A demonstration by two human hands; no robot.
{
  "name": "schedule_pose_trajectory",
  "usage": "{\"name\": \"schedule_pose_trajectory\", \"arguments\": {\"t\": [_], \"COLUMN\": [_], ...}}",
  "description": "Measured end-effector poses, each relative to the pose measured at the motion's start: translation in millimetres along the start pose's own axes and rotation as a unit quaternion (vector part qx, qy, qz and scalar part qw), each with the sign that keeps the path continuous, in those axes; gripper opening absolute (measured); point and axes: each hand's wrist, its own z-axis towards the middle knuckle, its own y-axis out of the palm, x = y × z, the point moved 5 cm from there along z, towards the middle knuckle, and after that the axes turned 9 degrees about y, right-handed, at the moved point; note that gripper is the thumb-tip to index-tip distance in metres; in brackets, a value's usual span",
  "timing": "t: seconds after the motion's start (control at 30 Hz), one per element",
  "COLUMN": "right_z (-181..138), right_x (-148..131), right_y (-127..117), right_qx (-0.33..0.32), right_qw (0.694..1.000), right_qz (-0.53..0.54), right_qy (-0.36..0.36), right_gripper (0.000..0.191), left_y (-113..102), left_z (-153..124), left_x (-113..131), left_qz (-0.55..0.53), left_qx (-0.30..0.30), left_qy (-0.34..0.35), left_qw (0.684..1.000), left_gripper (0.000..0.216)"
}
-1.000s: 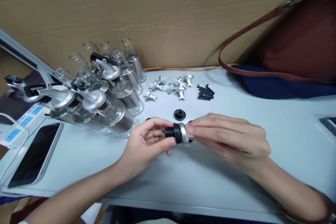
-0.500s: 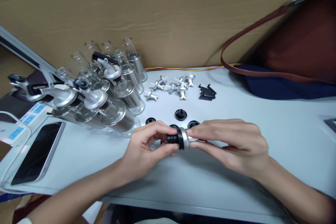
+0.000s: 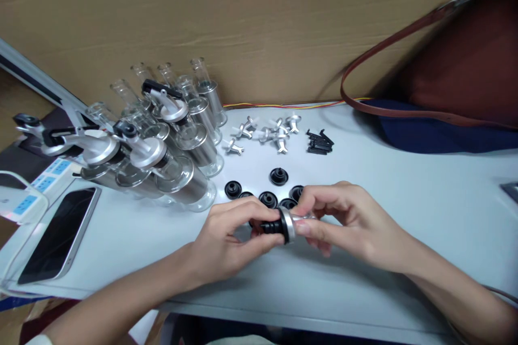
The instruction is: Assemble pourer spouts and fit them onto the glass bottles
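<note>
Above the front half of the table, both hands hold one pourer stopper [image 3: 288,225], a silver cap joined to a black ribbed plug. The fingers and thumb of my left hand [image 3: 226,240] pinch the black rim and plug side. My right hand [image 3: 356,226] grips the silver spout side between thumb and fingers, which partly hide it. Several black rubber plugs [image 3: 279,176] lie on the table just beyond the hands, some partly covered by them. Farther back are several silver spout caps [image 3: 281,142] with whitish tubes, and a small pile of black levers [image 3: 319,142].
Glass bottles with metal sleeves [image 3: 196,145] crowd the left, several topped with silver pourers [image 3: 148,152]. A phone [image 3: 59,234] and a power strip [image 3: 40,188] lie at far left. A brown bag strap [image 3: 388,110] and dark blue cloth [image 3: 437,126] sit at the back right.
The stopper has shifted slightly right and down. My right hand's fingers have gone from stretched out flat to curled around the spout side. More black plugs now show behind the hands.
</note>
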Motion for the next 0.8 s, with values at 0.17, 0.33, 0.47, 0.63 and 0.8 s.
{"name": "schedule_pose_trajectory", "arguments": {"t": [0.17,0.33,0.47,0.63,0.8], "right_z": [-0.8,-6.8,-11.9,-9.7,-4.2], "right_x": [-10.3,-20.8,-26.1,-23.1,-15.3], "right_y": [0.7,4.1,9.4,6.1,5.3], "right_qx": [0.042,0.106,0.122,0.116,0.067], "right_qw": [0.995,0.961,0.923,0.948,0.989], "right_qz": [-0.048,-0.143,-0.213,-0.161,-0.071], "right_qy": [-0.075,-0.213,-0.297,-0.250,-0.112], "right_gripper": [0.030,0.018,0.022,0.018,0.026], "left_y": [-2.2,0.6,4.8,-0.1,-0.9], "left_z": [-1.6,-7.9,-13.1,-5.8,-0.9], "left_x": [0.0,-12.2,-16.7,-6.9,4.0], "left_qz": [-0.002,-0.112,-0.178,-0.082,0.029], "left_qx": [0.024,0.069,0.080,0.058,0.008], "left_qy": [-0.005,-0.170,-0.270,-0.141,0.018], "left_qw": [1.000,0.977,0.943,0.985,0.999], "left_gripper": [0.009,0.017,0.024,0.013,0.009]}}
